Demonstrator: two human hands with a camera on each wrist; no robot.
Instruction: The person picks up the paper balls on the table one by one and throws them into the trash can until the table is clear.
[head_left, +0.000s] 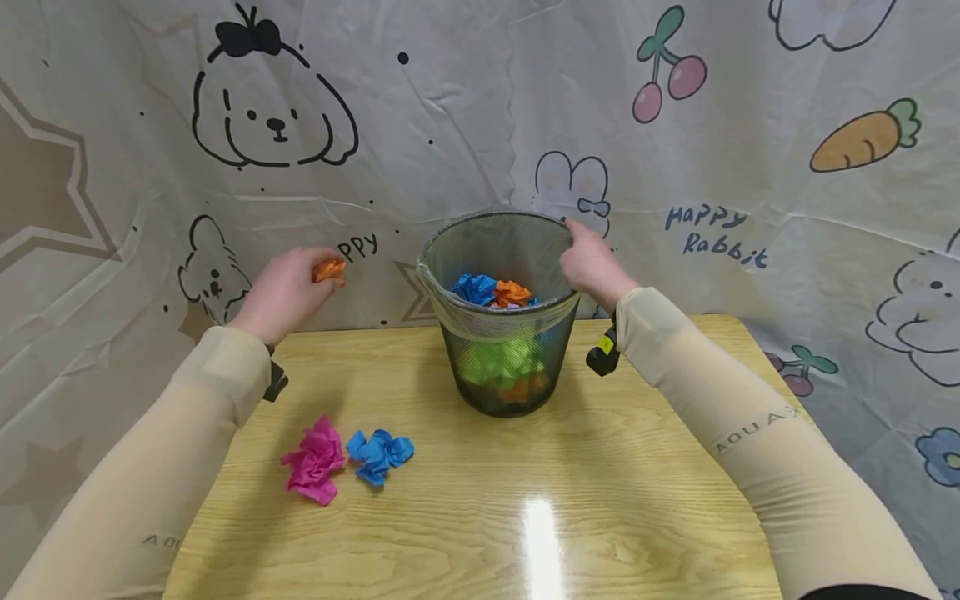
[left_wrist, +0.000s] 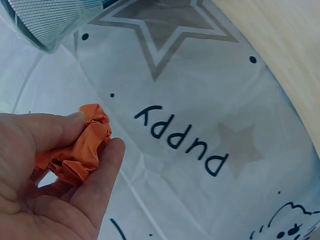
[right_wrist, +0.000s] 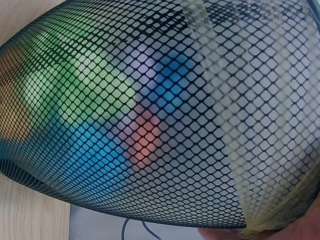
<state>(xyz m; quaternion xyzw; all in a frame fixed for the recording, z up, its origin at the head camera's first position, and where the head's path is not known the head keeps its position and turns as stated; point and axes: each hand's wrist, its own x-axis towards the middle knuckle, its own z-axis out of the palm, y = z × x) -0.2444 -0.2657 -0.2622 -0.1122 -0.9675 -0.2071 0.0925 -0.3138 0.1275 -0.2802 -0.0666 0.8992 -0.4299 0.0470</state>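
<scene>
My left hand (head_left: 288, 287) is raised left of the mesh wastebasket (head_left: 510, 367), pinching a crumpled orange paper ball (left_wrist: 82, 150) between thumb and fingers. The wastebasket is black wire mesh, upright, with a clear plastic liner (head_left: 442, 304) folded over its rim. My right hand (head_left: 596, 262) grips that rim on the right side; in the right wrist view the mesh hides most of it. Crumpled blue paper (head_left: 474, 288) and orange paper (head_left: 512, 293) lie inside, and green paper (right_wrist: 100, 90) shows through the mesh. On the table, a pink paper ball (head_left: 315, 462) rests beside a blue paper ball (head_left: 379, 456).
The wooden table (head_left: 600, 500) carries the wastebasket near its back edge. Behind it hangs a pale curtain (head_left: 450, 125) printed with cartoon animals, fruit and lettering. A glare streak lies on the front of the tabletop.
</scene>
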